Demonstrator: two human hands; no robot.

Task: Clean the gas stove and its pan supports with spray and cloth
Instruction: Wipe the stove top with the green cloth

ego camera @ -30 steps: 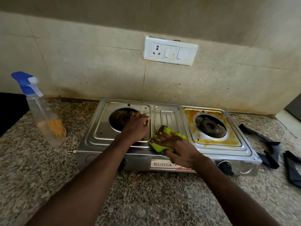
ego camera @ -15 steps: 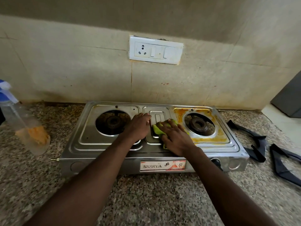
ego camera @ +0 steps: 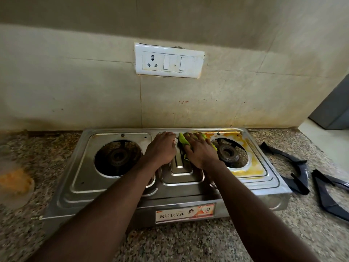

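A two-burner steel gas stove sits on the granite counter, pan supports removed. My right hand presses a green cloth flat on the stove's middle panel near its back edge, beside the right burner. Orange-yellow grime rings that right burner. My left hand rests flat on the steel between the left burner and the middle panel. Two dark pan supports lie on the counter to the right. The base of the spray bottle, with orange liquid, shows blurred at the left edge.
A white socket and switch plate is on the tiled wall behind the stove. The speckled granite counter runs in front. A grey object stands at the far right by a white ledge.
My right hand has slid the green cloth from the stove's front middle toward its back edge. My left hand moved back alongside it. The view shifted left-to-right, pushing the spray bottle to the edge.
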